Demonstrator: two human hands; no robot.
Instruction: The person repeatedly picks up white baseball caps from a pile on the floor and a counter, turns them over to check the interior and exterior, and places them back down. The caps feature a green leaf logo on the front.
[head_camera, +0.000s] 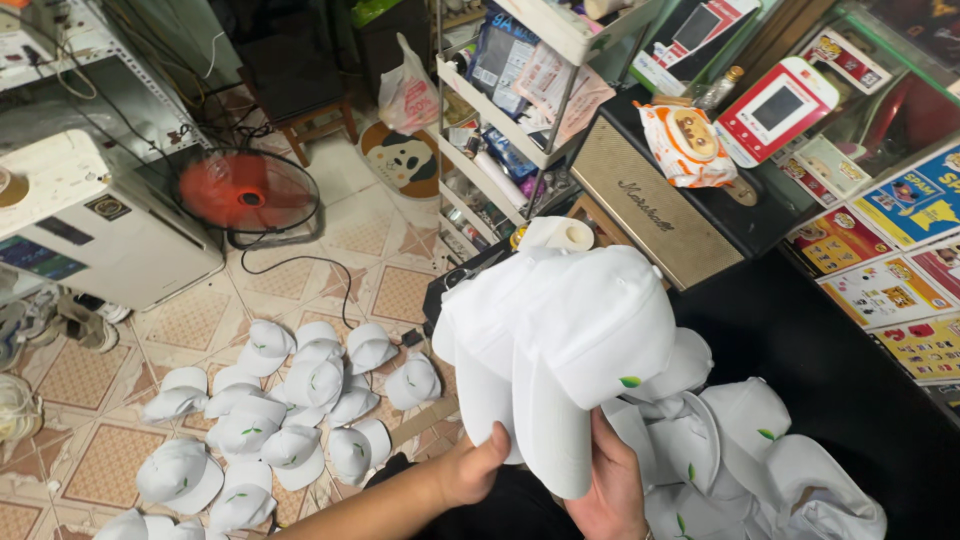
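Both hands grip a stack of white caps (560, 350) held up at centre. The left hand (470, 470) has its fingers curled around a brim; the right hand (610, 490) clasps the lowest brim from beneath. More white caps (290, 400) lie on the tiled floor (90, 450) at left.

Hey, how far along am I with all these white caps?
Looks done: many white caps lie spread on the tiled floor. In hand: your left hand and right hand grip a stack of nested caps. Left: a loose heap of caps by your right.
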